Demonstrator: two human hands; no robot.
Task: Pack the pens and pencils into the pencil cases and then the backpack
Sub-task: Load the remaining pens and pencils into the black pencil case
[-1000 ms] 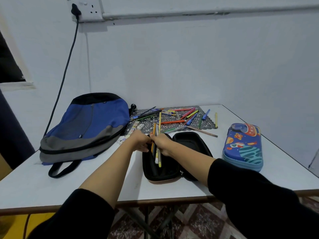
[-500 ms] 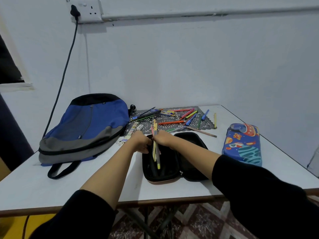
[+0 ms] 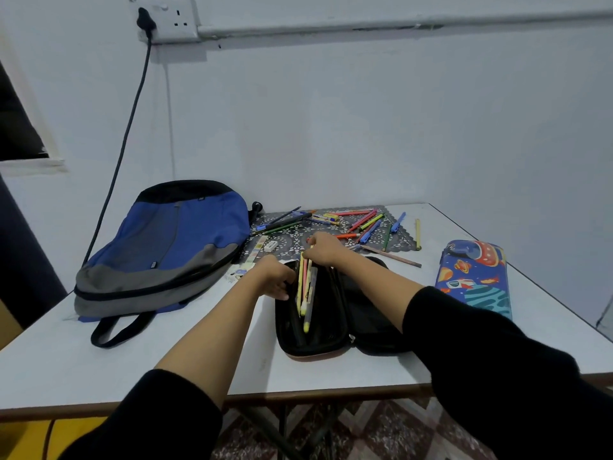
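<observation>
My right hand (image 3: 323,249) fingers clamp a pencil bundle (image 3: 306,290) lying inside the open black case (image 3: 311,340). My left hand (image 3: 277,277) fingers curl over that case's left rim; the backpack (image 3: 166,247) lies left of it.

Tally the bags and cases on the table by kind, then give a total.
Backpack: 1
Pencil cases: 2 (black case, open; blue case, closed)
Total: 3

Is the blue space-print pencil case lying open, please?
No, the blue space-print pencil case lies closed on the white table.
</observation>
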